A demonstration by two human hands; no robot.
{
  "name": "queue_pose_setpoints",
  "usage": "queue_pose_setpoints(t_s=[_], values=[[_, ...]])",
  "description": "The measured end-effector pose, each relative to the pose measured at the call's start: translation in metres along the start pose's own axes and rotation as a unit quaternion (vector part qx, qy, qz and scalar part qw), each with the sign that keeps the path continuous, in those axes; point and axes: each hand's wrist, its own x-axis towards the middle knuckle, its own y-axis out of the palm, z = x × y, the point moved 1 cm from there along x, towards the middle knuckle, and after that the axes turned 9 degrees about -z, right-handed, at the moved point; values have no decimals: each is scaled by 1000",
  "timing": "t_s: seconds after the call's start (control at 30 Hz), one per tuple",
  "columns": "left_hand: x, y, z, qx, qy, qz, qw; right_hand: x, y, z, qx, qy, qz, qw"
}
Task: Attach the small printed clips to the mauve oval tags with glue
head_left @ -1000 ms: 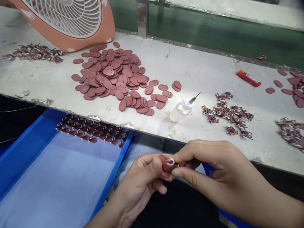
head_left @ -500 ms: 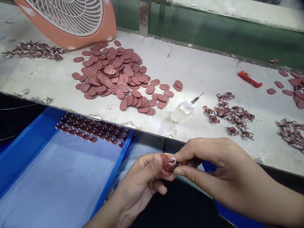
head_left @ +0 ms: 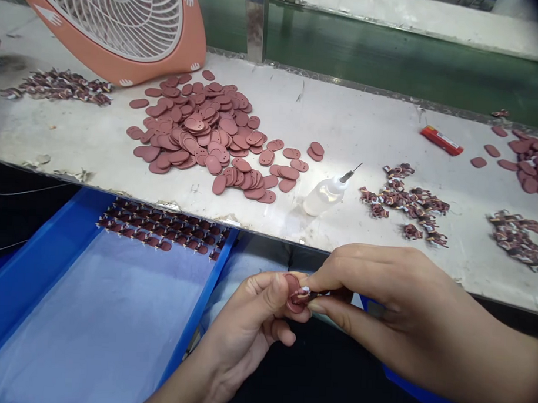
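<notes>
My left hand [head_left: 259,310] pinches a reddish-brown oval base [head_left: 291,284] between thumb and fingers. My right hand [head_left: 371,305] grips a small brown and white figurine [head_left: 304,293] by thumb and forefinger, up against the face of that base. Fingers cover part of both pieces. On the bench above lies a big heap of loose oval bases [head_left: 196,128], some with small holes. Beside the heap, a clear squeeze bottle with a needle tip [head_left: 324,194] leans on the bench. Right of it is a cluster of loose figurines [head_left: 405,197].
A blue tray [head_left: 189,322] at lower left holds rows of figurines on bases [head_left: 162,227]. An orange fan [head_left: 190,46] stands on the bench [head_left: 364,122]. A red packet [head_left: 442,140], more figurines [head_left: 517,239] and bases [head_left: 532,166] lie right; another figurine pile [head_left: 63,87] lies left.
My right fingers have shifted slightly on the figurine, turning it a little against the base. My left hand has stayed almost still. Something blurred has appeared at the far left edge.
</notes>
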Motion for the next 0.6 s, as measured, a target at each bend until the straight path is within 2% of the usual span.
queue_pose_setpoints(t_s=[0.13, 0.47, 0.53, 0.6], values=[[0, 1, 0, -6, 2, -3, 1000, -1, 1, 0, -15, -11, 0, 1000], [-7, 5, 1, 3, 30, -2, 1000, -9, 9, 2, -77, -94, -38, 992], [-11, 7, -1, 1, 38, 5, 999, -15, 10, 9, -55, -86, -56, 993], [-15, 9, -2, -7, 30, 28, 999, -23, 13, 16, -34, -43, -77, 995]])
